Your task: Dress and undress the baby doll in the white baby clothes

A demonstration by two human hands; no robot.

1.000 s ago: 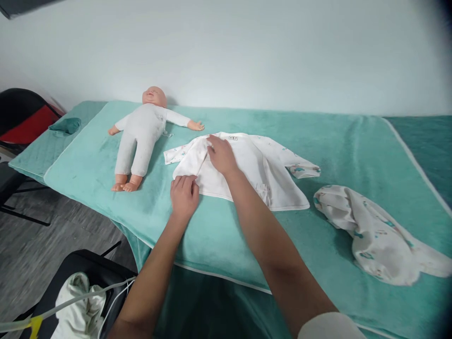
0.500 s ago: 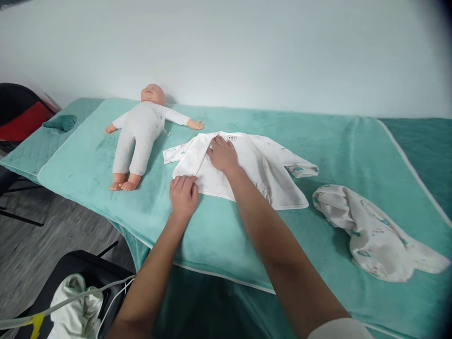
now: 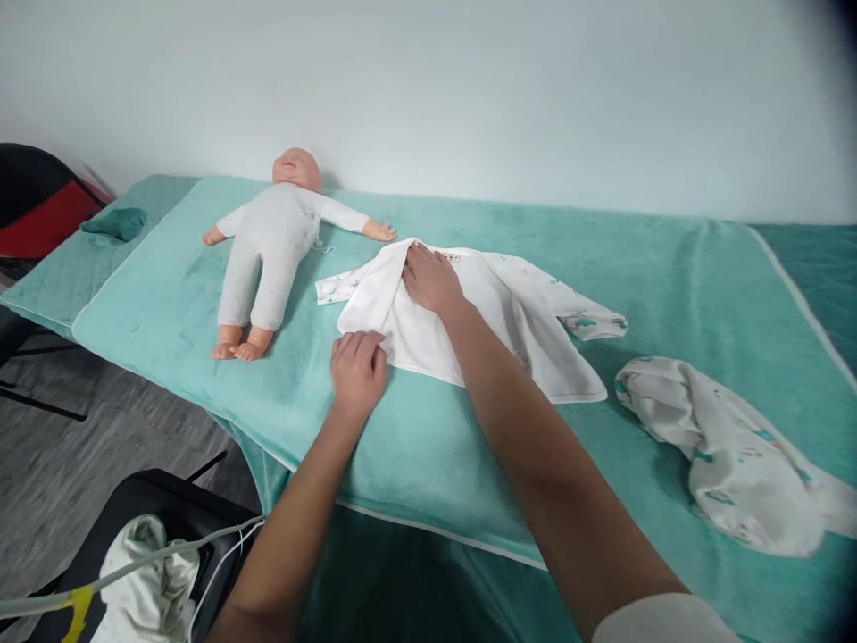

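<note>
"What's nearest?"
"A black chair (image 3: 201, 500) with a crumpled pale cloth (image 3: 144, 576) on its seat. Then a printed garment (image 3: 736, 455), bunched on the green-covered bed (image 3: 161, 313)."
"And the left hand (image 3: 358, 371)?"
"At the near left corner of a baby shirt (image 3: 492, 295), spread flat on the bed. Its grip is narrow, fingers curled; whether it pinches the hem I can't tell."
"The right hand (image 3: 432, 279)?"
"Over the neckline, fingers close together; whether that grip has cloth I can't tell either."
"Any change?"
"A second ago those fingers sat farther from the neck label (image 3: 453, 257). The doll (image 3: 274, 223) beyond lies as before."
</note>
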